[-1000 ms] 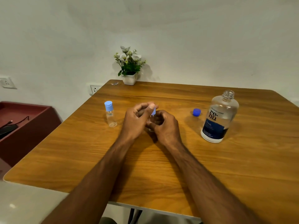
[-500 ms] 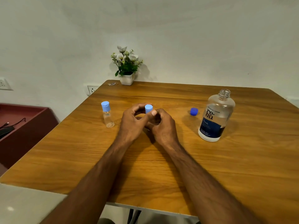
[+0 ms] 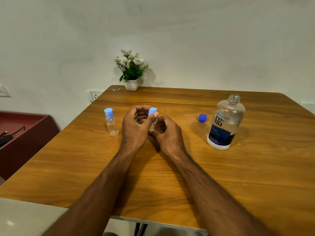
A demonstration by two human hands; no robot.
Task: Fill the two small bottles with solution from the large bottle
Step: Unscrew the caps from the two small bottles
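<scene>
Lifted clear since 1 s ago: the light-blue cap (image 3: pixel 152 111) now sits above and just off the neck of the small bottle; back then it was down between both hands.

Head view (only one):
- Left hand (image 3: pixel 136 126): thumb and fingers pinch the cap.
- Right hand (image 3: pixel 164 132): fingers curled round the clear small bottle (image 3: pixel 156 126), mostly hidden by the hand. Can't tell if its base touches the tabletop (image 3: pixel 187 176).
- 2nd small bottle (image 3: pixel 110 121): upright on the tabletop just left of the left hand, cap on, looks empty.
- Large bottle (image 3: pixel 225 123): upright, well apart to the right, neck open, solution level hard to read through the clear wall.
- Dark-blue cap (image 3: pixel 202 118): on the tabletop just left of the large bottle, prob. its own.
- Flower pot (image 3: pixel 132 83) at the far edge, out of the way.

Step, as I read it: uncapping small bottle no. 1. Nothing filled yet, so early in the task.

Next move needs: cap put down somewhere it won't roll, left hand freed for the large bottle, right hand keeping the small one upright. Narrow neck vs. wide mouth means a slow tilt, lips close, or it spills.
</scene>
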